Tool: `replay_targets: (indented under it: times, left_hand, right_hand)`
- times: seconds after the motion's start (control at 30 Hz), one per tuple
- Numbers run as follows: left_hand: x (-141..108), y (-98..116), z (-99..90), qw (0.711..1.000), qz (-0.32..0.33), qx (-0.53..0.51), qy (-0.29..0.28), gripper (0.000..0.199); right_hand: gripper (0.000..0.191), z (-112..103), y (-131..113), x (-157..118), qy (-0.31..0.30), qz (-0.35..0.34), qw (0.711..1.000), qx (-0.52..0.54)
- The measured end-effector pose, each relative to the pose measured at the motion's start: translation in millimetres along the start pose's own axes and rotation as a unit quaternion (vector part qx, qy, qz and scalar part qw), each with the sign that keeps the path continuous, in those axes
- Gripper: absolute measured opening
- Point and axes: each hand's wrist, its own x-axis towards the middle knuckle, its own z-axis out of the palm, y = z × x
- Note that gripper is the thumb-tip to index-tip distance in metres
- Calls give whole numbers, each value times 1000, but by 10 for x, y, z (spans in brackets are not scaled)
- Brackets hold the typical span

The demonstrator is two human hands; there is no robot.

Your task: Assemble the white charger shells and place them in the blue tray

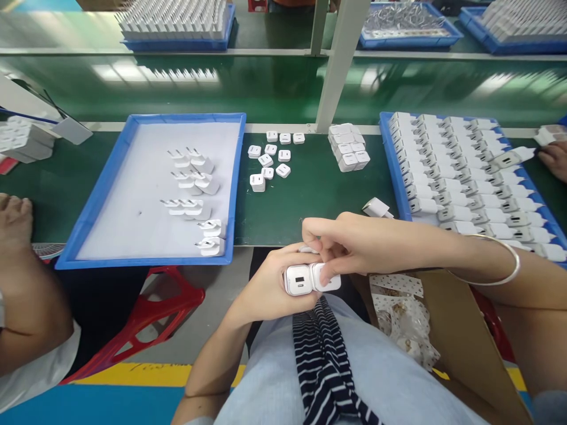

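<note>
My left hand point(270, 282) is wrapped round two white plug chargers side by side, above my lap. The left charger point(298, 280) faces up and shows two port openings. On the end of the other charger point(333, 283) press the thumb and bent fingers of my right hand point(349, 245); they cover much of its face, so I cannot tell whether they pinch a separate cap. Just beyond, on the green bench, lie loose small white caps point(266, 160), a stack of white caps point(349, 147) and a single charger point(376, 208).
A blue tray point(238, 195) at left bears several chargers, prongs up. The blue tray point(401, 195) at right is packed with chargers in rows. Co-workers' hands show at left point(15, 218) and right point(556, 158). A metal post point(339, 71) rises behind. A cardboard box point(465, 330) stands beside my lap.
</note>
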Motion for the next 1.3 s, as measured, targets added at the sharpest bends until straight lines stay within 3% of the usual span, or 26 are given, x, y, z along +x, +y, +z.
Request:
replay_targets:
  times: [0.37,0.93,1.2,1.3]
  left_hand:
    - [6,6,15,1000,10,13,-19,39]
    - [1,-69,84,1000,3,0,-15,43]
    - [4,-91,109,1000,5,10,-2,44]
    - [-7,-124,111,1000,-14,12,-4,45]
  right_hand:
    - [33,18,14,-18,-7,47,999,15]
    - [38,31,41,-13,-27,63,997,22]
    - [38,44,24,1,-28,85,996,5]
    - [42,77,45,62,-10,81,995,-52]
